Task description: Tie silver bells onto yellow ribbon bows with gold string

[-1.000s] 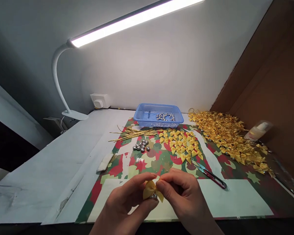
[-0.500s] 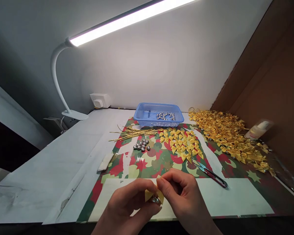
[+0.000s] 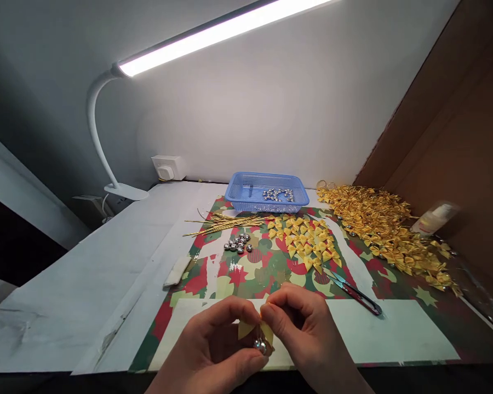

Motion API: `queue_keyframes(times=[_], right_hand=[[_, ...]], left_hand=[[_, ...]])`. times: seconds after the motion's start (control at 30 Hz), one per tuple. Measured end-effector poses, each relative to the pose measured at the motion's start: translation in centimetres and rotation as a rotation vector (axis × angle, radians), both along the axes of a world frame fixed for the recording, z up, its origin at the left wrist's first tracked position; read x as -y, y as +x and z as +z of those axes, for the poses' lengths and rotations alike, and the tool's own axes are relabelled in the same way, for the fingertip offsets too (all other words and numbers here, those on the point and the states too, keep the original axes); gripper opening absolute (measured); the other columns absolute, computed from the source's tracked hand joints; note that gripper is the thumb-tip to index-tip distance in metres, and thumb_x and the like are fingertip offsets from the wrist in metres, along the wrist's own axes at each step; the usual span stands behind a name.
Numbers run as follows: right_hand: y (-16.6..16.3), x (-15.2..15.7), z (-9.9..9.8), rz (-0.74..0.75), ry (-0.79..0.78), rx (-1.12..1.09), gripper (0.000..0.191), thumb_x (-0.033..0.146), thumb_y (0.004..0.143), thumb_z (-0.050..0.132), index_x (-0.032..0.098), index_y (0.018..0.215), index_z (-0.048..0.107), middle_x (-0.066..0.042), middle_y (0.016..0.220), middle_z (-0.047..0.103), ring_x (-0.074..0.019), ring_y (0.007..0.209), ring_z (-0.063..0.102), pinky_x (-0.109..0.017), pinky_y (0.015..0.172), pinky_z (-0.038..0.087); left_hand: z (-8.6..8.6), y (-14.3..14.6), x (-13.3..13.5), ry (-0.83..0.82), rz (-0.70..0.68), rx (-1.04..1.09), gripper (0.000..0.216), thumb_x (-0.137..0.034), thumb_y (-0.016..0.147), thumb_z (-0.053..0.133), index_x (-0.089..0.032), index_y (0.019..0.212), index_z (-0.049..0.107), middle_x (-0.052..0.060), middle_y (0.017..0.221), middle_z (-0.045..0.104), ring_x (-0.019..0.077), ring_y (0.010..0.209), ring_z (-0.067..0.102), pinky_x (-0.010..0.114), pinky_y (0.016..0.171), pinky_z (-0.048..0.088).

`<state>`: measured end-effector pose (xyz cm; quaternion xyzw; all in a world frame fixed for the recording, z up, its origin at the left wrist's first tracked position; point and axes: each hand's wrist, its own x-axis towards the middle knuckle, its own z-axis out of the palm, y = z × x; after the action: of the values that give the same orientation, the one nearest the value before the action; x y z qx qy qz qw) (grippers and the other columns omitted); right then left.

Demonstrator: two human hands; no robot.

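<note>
Low in the middle of the head view, my left hand and my right hand meet at a yellow ribbon bow. Small silver jingle bells hang below the bow's middle, just above my left thumb. My left fingers curl around the bow's left side. My right thumb and index finger pinch at its top; the exact thing between those tips is hidden. Beyond my hands, several yellow bows lie in rows, with loose silver bells to their left and gold twist ties behind.
Thread snips lie right of my hands, partly over a white strip. A blue basket holding bells stands by the wall. Heaped bows and a bottle are at right. A lamp arches from the left.
My left thumb has dropped away from the bow, and the bells show more fully, hanging a little lower. My right pinch has shifted slightly left and down.
</note>
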<state>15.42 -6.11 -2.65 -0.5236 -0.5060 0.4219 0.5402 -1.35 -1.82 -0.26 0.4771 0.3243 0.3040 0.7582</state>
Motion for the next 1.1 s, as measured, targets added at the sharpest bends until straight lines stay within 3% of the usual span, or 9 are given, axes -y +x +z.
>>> queue_keyframes(times=[0.2,0.47,0.63,0.83,0.93,1.1], right_hand=[[-0.1,-0.2,0.0,-0.009,0.039,0.058,0.029,0.034,0.095,0.063,0.016,0.074,0.070,0.003,0.067,0.055,-0.0095,0.060,0.047,-0.025,0.056,0.034],[0.0,-0.4,-0.2,-0.015,0.052,0.101,0.028,0.032,0.096,0.063,0.017,0.074,0.072,0.003,0.067,0.056,-0.0095,0.061,0.048,-0.024,0.055,0.033],[0.0,-0.4,0.0,-0.016,0.052,0.094,0.028,0.032,0.095,0.063,0.017,0.074,0.073,0.002,0.067,0.055,-0.0098,0.061,0.047,-0.024,0.054,0.033],[-0.1,-0.5,0.0,-0.033,0.057,0.096,0.029,0.033,0.095,0.063,0.017,0.072,0.071,0.002,0.066,0.055,-0.0102,0.061,0.047,-0.025,0.055,0.033],[-0.1,-0.5,0.0,-0.011,0.061,0.098,0.030,0.035,0.096,0.063,0.017,0.074,0.072,0.002,0.065,0.054,-0.0110,0.062,0.046,-0.025,0.055,0.033],[0.1,-0.3,0.1,0.021,0.026,0.046,0.031,0.041,0.094,0.066,0.017,0.074,0.071,0.001,0.068,0.055,-0.0115,0.060,0.049,-0.026,0.055,0.034]], left_hand=[[0.2,0.5,0.2,0.042,0.049,-0.037,0.019,-0.007,0.070,0.081,-0.021,0.080,0.071,-0.004,0.072,0.070,0.0142,0.071,0.060,0.023,0.064,0.048],[-0.4,0.2,-0.4,0.110,-0.031,-0.122,0.012,-0.016,0.080,0.079,-0.021,0.085,0.070,-0.002,0.080,0.071,0.0174,0.077,0.063,0.028,0.071,0.052],[-0.3,-0.2,-0.4,0.255,0.048,-0.302,0.011,-0.019,0.077,0.080,-0.023,0.082,0.071,-0.004,0.073,0.064,0.0172,0.072,0.057,0.027,0.067,0.050],[-0.1,0.0,-0.3,0.131,0.033,-0.156,0.015,-0.017,0.076,0.082,-0.022,0.082,0.069,-0.004,0.074,0.066,0.0154,0.073,0.055,0.025,0.066,0.047],[0.2,0.0,-0.7,0.110,-0.048,-0.103,0.016,-0.025,0.081,0.083,-0.021,0.082,0.067,-0.002,0.076,0.067,0.0145,0.072,0.054,0.025,0.066,0.046],[0.3,-0.4,-1.0,0.122,-0.120,-0.134,0.018,-0.036,0.087,0.079,-0.020,0.086,0.071,0.001,0.084,0.069,0.0182,0.082,0.060,0.030,0.078,0.050]])
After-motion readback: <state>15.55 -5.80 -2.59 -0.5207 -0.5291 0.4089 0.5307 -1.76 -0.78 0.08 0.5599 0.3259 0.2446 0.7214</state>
